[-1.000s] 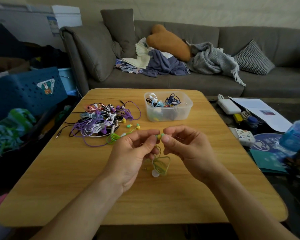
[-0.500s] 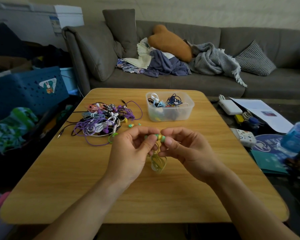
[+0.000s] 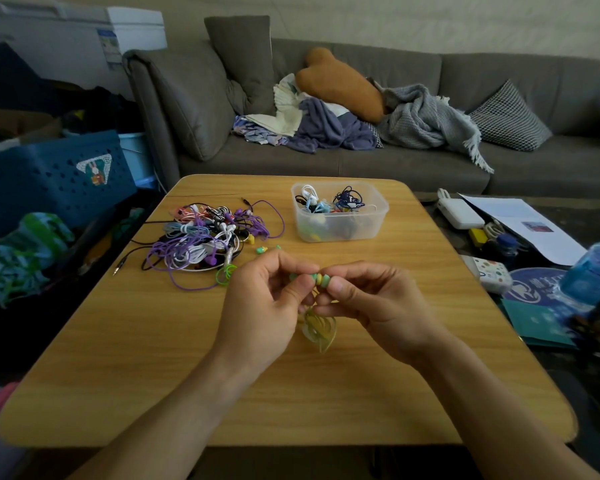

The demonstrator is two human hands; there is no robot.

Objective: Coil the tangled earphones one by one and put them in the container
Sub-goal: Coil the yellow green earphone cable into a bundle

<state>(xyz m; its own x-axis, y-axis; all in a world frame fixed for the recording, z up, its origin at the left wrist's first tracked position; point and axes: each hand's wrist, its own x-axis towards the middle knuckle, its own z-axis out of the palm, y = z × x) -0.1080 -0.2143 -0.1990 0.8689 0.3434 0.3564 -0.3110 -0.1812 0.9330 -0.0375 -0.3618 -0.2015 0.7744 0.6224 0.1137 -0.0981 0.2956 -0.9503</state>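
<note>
Over the middle of the wooden table (image 3: 153, 375), my left hand (image 3: 267, 306) and my right hand (image 3: 371, 299) meet and pinch a yellow-green earphone (image 3: 321, 279) by its two buds. Its cable hangs below my fingers in a loose coil (image 3: 319, 329). A tangled pile of earphones (image 3: 205, 237), purple, white, black and pink, lies at the table's left back. A clear plastic container (image 3: 340, 230) at the back centre holds several coiled earphones.
A grey sofa (image 3: 361, 161) with cushions and blankets stands behind the table. A blue crate (image 3: 49, 174) and clutter sit on the left. Papers, a charger and a blue water bottle (image 3: 593, 271) lie on the right.
My hands have lifted the coil off the table and drawn it a little closer. The green cable trailing toward the pile has been pulled in.
</note>
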